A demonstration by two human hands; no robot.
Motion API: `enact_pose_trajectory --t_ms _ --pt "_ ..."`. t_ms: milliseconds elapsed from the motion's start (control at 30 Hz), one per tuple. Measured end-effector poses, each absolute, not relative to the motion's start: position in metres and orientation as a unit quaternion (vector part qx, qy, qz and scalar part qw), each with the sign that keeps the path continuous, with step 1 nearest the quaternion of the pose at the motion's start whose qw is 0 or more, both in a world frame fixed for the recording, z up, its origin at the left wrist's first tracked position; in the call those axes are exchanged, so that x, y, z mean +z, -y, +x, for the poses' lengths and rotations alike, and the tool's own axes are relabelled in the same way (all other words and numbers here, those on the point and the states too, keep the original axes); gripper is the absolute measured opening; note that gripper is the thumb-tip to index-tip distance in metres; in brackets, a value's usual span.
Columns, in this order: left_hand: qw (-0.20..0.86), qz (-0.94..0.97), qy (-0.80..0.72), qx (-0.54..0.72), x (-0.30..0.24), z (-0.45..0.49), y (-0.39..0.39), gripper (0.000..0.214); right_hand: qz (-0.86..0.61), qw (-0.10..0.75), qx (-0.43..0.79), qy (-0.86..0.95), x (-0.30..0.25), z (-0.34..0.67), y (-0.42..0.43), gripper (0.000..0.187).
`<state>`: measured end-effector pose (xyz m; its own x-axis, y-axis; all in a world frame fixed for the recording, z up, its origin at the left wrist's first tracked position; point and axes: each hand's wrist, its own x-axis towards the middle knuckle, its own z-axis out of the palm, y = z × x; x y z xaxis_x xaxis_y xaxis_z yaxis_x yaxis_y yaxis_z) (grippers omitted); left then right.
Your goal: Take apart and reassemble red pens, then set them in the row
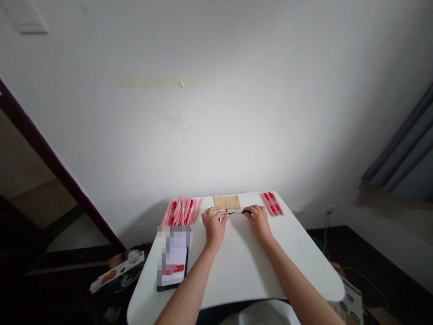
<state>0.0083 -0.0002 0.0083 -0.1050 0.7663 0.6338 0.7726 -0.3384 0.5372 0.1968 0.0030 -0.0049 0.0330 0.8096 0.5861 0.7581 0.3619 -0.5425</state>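
Observation:
My left hand (214, 223) is over the white table, fingers closed on a slim pen part (231, 213) with a dark, narrow tip that points right. Opposite it, my right hand (260, 222) pinches a black pen piece (247, 212), whose paler end faces left. The two parts lie nearly in line between the hands; whether they touch is too small to tell. Just beyond the fingers is a tan piece of paper or card (227, 201), with a small dark item at its near edge.
A heap of pink and red pens (181, 211) lies at the table's back left. Several similar pens (272, 204) are lined up at the back right. A phone or tablet (175, 259), partly blurred, rests at the left edge. The white table (237, 275) stands against a wall.

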Motion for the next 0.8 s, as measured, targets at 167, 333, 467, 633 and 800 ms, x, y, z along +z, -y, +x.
enact_pose_trajectory --t_ms 167,333,467,633,800 --pt "0.004 -0.673 0.571 -0.47 0.009 0.0083 0.0012 0.006 -0.561 0.44 0.038 0.701 -0.002 0.1951 -0.0002 0.019" --pt "0.0 -0.68 0.565 -0.467 0.0092 0.0086 0.002 0.007 -0.542 0.438 0.045 0.715 -0.0007 0.1936 0.0008 0.019" --pt "-0.011 -0.682 0.564 -0.465 0.0102 0.0096 0.003 0.006 -0.532 0.436 0.044 0.724 0.0009 0.1921 0.002 0.019" --pt "-0.017 -0.685 0.565 -0.46 0.011 0.0103 0.0038 0.006 -0.521 0.436 0.047 0.732 0.0023 0.1905 0.0035 0.018" --pt "-0.019 -0.686 0.566 -0.458 0.0095 0.0097 0.0031 0.006 -0.514 0.43 0.055 0.74 0.0017 0.1901 0.0039 0.017"
